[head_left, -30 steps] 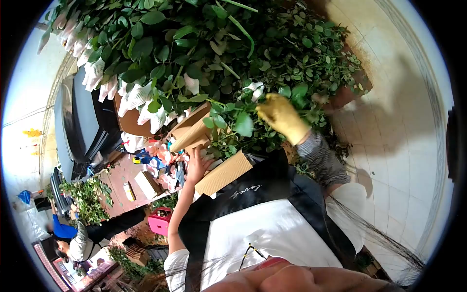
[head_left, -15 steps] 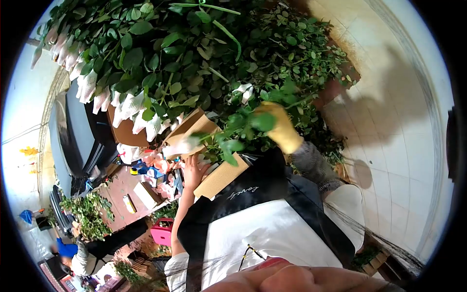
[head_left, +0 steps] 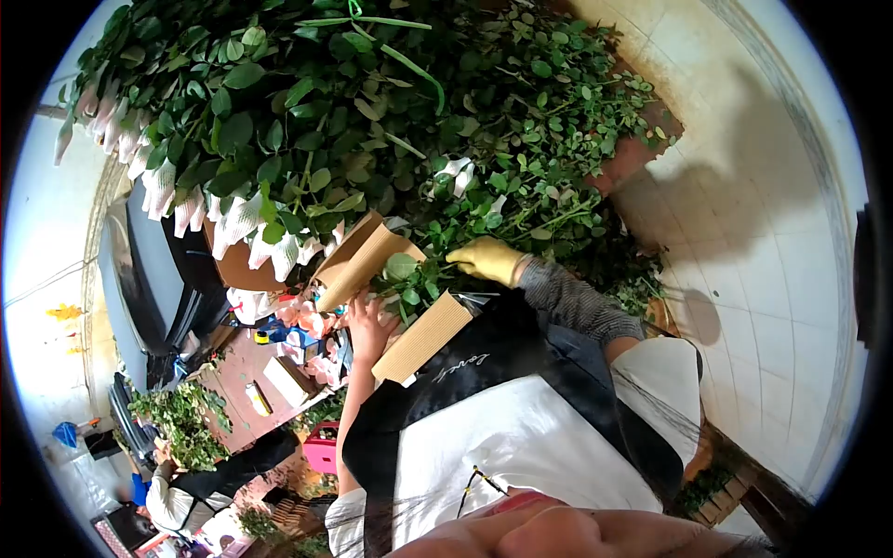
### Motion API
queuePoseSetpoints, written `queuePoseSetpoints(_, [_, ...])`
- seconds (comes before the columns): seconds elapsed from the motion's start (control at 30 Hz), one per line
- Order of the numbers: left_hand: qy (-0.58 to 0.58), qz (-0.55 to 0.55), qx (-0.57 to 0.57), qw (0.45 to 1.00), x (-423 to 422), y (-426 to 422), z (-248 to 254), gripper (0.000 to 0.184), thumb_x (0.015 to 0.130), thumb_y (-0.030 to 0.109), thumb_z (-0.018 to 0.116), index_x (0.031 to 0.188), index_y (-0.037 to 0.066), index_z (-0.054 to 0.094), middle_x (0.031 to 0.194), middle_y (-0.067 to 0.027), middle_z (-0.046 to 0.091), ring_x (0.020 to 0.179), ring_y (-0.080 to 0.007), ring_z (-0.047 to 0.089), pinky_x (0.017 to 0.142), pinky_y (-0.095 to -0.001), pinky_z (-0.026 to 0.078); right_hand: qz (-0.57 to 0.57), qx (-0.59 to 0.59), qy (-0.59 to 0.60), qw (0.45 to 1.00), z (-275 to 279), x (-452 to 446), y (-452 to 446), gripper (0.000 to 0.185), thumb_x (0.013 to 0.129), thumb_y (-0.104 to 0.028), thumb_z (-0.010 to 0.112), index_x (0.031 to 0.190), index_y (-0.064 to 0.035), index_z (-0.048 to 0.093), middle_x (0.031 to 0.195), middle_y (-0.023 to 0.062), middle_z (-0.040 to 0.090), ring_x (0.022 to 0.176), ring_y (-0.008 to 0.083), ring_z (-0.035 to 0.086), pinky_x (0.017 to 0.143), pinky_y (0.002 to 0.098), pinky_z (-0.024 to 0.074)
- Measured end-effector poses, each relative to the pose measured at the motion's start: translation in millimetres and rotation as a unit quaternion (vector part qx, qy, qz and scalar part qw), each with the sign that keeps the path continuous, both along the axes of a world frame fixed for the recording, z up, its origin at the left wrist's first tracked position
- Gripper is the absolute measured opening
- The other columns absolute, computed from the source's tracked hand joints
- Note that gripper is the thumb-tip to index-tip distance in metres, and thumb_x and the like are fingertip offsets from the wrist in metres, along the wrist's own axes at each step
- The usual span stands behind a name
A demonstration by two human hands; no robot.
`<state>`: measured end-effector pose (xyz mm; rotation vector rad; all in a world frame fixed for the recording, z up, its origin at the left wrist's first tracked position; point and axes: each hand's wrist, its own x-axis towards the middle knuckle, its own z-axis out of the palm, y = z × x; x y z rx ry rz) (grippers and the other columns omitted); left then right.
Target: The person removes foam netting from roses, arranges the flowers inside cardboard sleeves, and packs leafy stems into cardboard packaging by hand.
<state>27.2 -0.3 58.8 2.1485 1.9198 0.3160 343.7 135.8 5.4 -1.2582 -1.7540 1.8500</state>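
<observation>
Leafy stems [head_left: 414, 286] lie in the gap between two upright walls of ribbed cardboard, just ahead of our black apron [head_left: 493, 349]. The leaves are mid to dark green and overlap closely; one broad, rounded leaf shows paler than its neighbours, near the upper wall [head_left: 365, 268]. We see no damage at this scale, and the lower ends are hidden. Both walls are plain tan-brown with fine parallel ribs; the lower wall [head_left: 424, 337] slants beside the apron. We cannot tell whether they are one folded sheet.

Left hand [head_left: 368, 330], bare: fingers up against the lower edge of the upper wall, beside the leaves. Its grip is partly hidden; we cannot tell how firmly it is set.

Right hand [head_left: 488, 260], in a yellow glove: at the right end of the stems, fingers close together and pointing left. Grip narrow; we cannot tell whether a stem is inside it.

Beyond lies a large heap of leaves [head_left: 279, 102], with white to pale pink flower heads [head_left: 240, 223] in netted sleeves along its left side. A reddish worktop [head_left: 244, 358] carries a small box [head_left: 288, 381].
</observation>
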Motion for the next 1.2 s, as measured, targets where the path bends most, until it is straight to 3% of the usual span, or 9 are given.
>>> queuePoseSetpoints(0.07, [-0.029,0.017,0.017,0.999,0.7,-3.0,0.6,0.056,0.068,0.023,0.085,0.117,0.008,0.064,0.146,-0.0194,0.040,0.133,-0.0433,0.039,0.110,-0.0530,0.036,0.112,0.204,0.038,0.972,57.0,27.3,25.8,0.040,0.098,-0.031,0.061,0.135,-0.0178,0.056,0.142,0.0044,0.058,0.126,0.0231,0.058,0.106,0.0385,0.0482])
queuePoseSetpoints(0.17, [-0.087,0.029,0.048,0.995,7.5,-5.4,2.8,0.058,0.067,0.020,0.085,0.120,0.010,0.064,0.143,-0.0241,0.040,0.132,-0.0453,0.038,0.109,-0.0544,0.036,-0.202,0.238,0.005,0.950,131.4,79.9,61.0,0.036,0.100,-0.029,0.059,0.135,-0.0219,0.057,0.136,0.0051,0.060,0.122,0.0200,0.060,0.102,0.0372,0.0505])
queuePoseSetpoints(0.3, [0.017,0.031,0.055,0.998,2.3,-7.0,-6.8,0.059,0.069,0.022,0.083,0.124,0.018,0.065,0.141,-0.0222,0.041,0.129,-0.0453,0.039,0.108,-0.0571,0.034,-0.276,0.486,-0.530,0.638,81.5,191.7,118.6,0.028,0.090,-0.021,0.061,0.116,-0.0168,0.068,0.132,0.0090,0.063,0.128,0.0269,0.052,0.111,0.0433,0.0358])
queuePoseSetpoints(0.37, [0.020,0.031,0.045,0.998,2.3,-8.2,-7.0,0.058,0.069,0.025,0.083,0.124,0.018,0.065,0.141,-0.0222,0.041,0.128,-0.0447,0.040,0.108,-0.0568,0.033,-0.161,0.428,-0.625,0.633,25.9,239.7,128.4,0.025,0.085,-0.017,0.062,0.107,-0.0142,0.073,0.129,0.0110,0.065,0.132,0.0303,0.048,0.115,0.0464,0.0284])
queuePoseSetpoints(0.5, [-0.032,0.033,0.044,0.998,4.8,-6.1,-1.8,0.057,0.069,0.024,0.084,0.121,0.013,0.064,0.143,-0.0239,0.040,0.131,-0.0464,0.038,0.108,-0.0580,0.033,-0.144,0.518,-0.517,0.666,21.5,267.2,149.4,0.016,0.085,-0.019,0.060,0.092,-0.0123,0.073,0.121,0.0103,0.069,0.122,0.0314,0.056,0.111,0.0478,0.0343])
queuePoseSetpoints(0.7, [-0.013,0.037,0.019,0.999,0.5,-7.8,-5.2,0.058,0.069,0.024,0.086,0.120,0.010,0.064,0.145,-0.0231,0.039,0.130,-0.0457,0.041,0.106,-0.0569,0.038,-0.434,0.640,-0.460,0.437,167.0,289.5,113.6,0.017,0.079,-0.002,0.063,0.094,-0.0043,0.070,0.114,0.0167,0.069,0.111,0.0354,0.062,0.100,0.0468,0.0443])
queuePoseSetpoints(1.0, [-0.028,0.078,0.048,0.995,-12.5,-15.0,-41.0,0.067,0.068,0.030,0.085,0.130,0.017,0.062,0.144,-0.0212,0.042,0.132,-0.0444,0.039,0.111,-0.0548,0.033,-0.085,0.548,-0.119,0.824,174.4,125.3,32.8,0.016,0.086,-0.015,0.062,0.101,-0.0101,0.068,0.104,0.0106,0.067,0.102,0.0270,0.064,0.091,0.0412,0.0495])
queuePoseSetpoints(1.1, [-0.011,0.061,0.006,0.998,-22.7,-13.5,-47.9,0.060,0.073,0.038,0.080,0.128,0.019,0.063,0.144,-0.0200,0.043,0.129,-0.0445,0.041,0.109,-0.0572,0.032,0.000,0.637,-0.283,0.717,132.5,36.5,7.3,0.015,0.088,-0.015,0.060,0.097,-0.0079,0.070,0.091,0.0048,0.069,0.091,0.0239,0.066,0.075,0.0412,0.0524])
queuePoseSetpoints(1.2, [-0.122,0.119,-0.040,0.984,-2.5,-17.1,-23.8,0.054,0.074,0.042,0.080,0.122,0.020,0.067,0.128,-0.0188,0.050,0.116,-0.0428,0.048,0.100,-0.0552,0.038,0.008,0.544,-0.331,0.771,76.1,11.9,1.3,0.017,0.081,-0.010,0.058,0.093,-0.0085,0.070,0.083,0.0093,0.069,0.079,0.0320,0.066,0.072,0.0425,0.0525])
